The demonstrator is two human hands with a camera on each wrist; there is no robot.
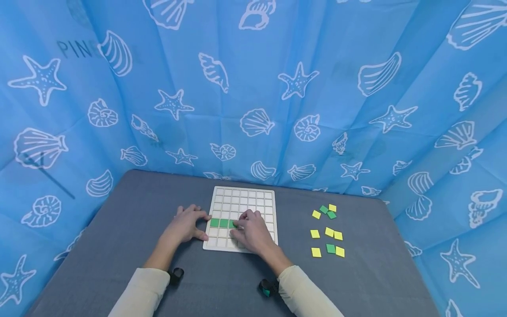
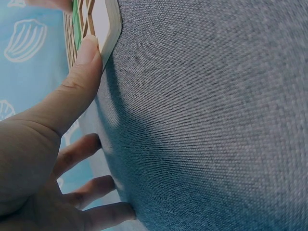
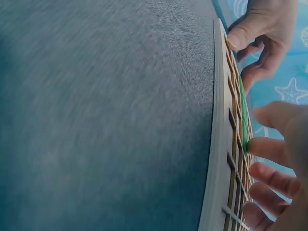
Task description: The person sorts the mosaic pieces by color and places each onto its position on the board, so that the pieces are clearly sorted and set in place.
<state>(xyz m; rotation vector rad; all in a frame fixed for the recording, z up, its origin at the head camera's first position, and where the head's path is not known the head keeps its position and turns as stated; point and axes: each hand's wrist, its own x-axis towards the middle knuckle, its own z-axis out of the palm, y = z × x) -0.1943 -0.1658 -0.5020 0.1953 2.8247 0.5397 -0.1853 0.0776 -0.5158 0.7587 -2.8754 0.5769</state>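
Observation:
A white square board (image 1: 241, 193) with a raised grid lies on the table. Green square tiles fill cells in one row from its left side: the first tile (image 1: 214, 223), a middle tile (image 1: 223, 223) and a third tile (image 1: 233, 224) partly covered by fingers. My left hand (image 1: 184, 225) rests against the board's left edge, its thumb (image 2: 88, 50) on the near corner area and the other fingers spread. Over the board is my right hand (image 1: 255, 231); its index fingertip (image 3: 255, 146) touches the green row (image 3: 244, 115), while the thumb stands apart from it.
Loose yellow tiles (image 1: 314, 234) and green tiles (image 1: 330, 248) lie scattered to the right of the board on the grey cloth (image 1: 222, 286). A blue curtain (image 1: 277, 145) with shell prints hangs behind the table and along its sides.

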